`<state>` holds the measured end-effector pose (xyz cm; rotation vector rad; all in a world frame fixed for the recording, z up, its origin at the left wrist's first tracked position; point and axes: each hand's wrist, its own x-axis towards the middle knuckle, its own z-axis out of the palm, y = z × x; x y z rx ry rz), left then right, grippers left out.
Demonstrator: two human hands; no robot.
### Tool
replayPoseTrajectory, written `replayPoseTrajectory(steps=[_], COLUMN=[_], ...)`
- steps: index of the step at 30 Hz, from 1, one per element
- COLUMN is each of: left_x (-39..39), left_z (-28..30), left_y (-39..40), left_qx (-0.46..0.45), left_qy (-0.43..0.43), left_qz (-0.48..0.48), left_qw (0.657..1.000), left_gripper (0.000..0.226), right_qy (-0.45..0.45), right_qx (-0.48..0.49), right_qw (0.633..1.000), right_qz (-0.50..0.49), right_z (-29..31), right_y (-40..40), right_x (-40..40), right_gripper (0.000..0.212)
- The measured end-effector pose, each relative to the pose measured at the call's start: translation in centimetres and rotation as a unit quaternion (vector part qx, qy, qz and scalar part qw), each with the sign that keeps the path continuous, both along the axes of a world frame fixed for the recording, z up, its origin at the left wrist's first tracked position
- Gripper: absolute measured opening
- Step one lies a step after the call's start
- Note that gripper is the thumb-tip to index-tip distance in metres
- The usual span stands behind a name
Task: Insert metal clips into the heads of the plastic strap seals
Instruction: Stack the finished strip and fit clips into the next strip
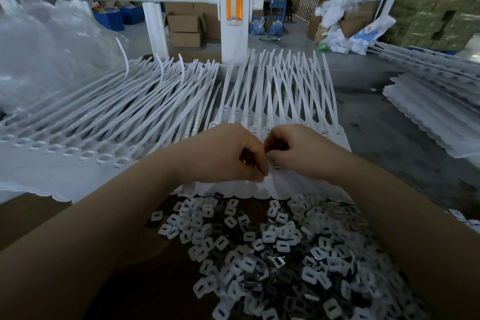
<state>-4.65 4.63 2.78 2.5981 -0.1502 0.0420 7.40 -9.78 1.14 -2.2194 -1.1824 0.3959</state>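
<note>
Both hands meet over the near row of seals [262,184], knuckles up and fingers curled downward. The left hand [228,153] has thumb and forefinger drawn together at its lower right, tips pressed down near the flat tab of a seal; whether a clip sits between them cannot be told, the tips being too small and shadowed. The right hand [298,151] is curled just beside it, its fingertips tucked under and touching or almost touching the left hand's; what they pinch, if anything, is hidden under the fingers, and a slotted seal head shows just below them.

Beyond the hands, the white straps [272,91] of these seals fan away toward a white post [233,21] with an orange reflector. To the left of the hands a second batch of seals [78,117] lies in a slanting row, its open square heads [85,155] lined up along the near edge, with a clear bag [39,47] heaped behind. Well to the right of the hands, more stacked seals [428,101] rest on the grey floor.

Directly below the hands, between the forearms, lies a loose pile of clips [272,254], small squarish pieces with a slot in the middle, many pale, some dark and shiny, spread over a brown board [31,218]. The nearest clips lie just under the seals' rounded tab ends
</note>
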Motion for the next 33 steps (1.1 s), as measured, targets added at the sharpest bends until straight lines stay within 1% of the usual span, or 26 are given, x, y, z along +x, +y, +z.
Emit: replayPoseTrajectory(steps=[3, 7, 11, 15, 19, 21, 24, 27, 30, 33], left_x=[-0.2, -0.4, -0.5, -0.4, -0.2, -0.1, 0.0, 0.3, 0.5, 0.5], left_z=[0.0, -0.2, -0.1, -0.3, -0.1, 0.0, 0.0, -0.2, -0.3, -0.1], left_y=[-1.2, -1.7, -1.9, -2.1, -1.9, -1.3, -0.4, 0.0, 0.0, 0.1], left_qx=[-0.027, -0.021, -0.013, -0.015, -0.058, -0.114, -0.198, -0.249, -0.272, -0.299], left_qy=[0.03, 0.077, 0.096, 0.094, 0.085, 0.084, 0.074, 0.066, 0.06, 0.061], left_qz=[-0.054, -0.109, -0.116, -0.094, -0.04, 0.011, 0.103, 0.178, 0.211, 0.222], left_qw=[0.998, 0.991, 0.988, 0.991, 0.994, 0.99, 0.972, 0.95, 0.937, 0.926], left_gripper=[0.014, 0.02, 0.022, 0.014, 0.009, 0.003, 0.003, 0.004, 0.004, 0.005], right_qy=[0.0, 0.0, 0.003, 0.003, -0.001, 0.011, 0.034, 0.057, 0.084, 0.092], right_qx=[-0.001, 0.004, 0.005, 0.003, 0.007, 0.017, 0.048, 0.082, 0.106, 0.112], right_qw=[1.0, 1.0, 1.0, 1.0, 1.0, 1.0, 0.998, 0.995, 0.991, 0.989], right_qz=[-0.002, -0.002, 0.0, -0.001, -0.004, -0.006, -0.013, -0.015, -0.013, -0.01], right_z=[0.1, 0.0, 0.0, -0.2, -0.3, -0.2, 0.0, 0.2, 0.5, 0.6], right_y=[0.0, -0.1, -0.1, -0.1, -0.2, -0.2, -0.3, -0.5, -0.7, -0.6], right_x=[0.0, 0.0, -0.1, 0.0, 0.3, 0.3, 0.4, 0.4, 0.4, 0.3], right_gripper=[0.01, 0.008, 0.01, 0.007, 0.009, 0.009, 0.013, 0.012, 0.008, 0.007])
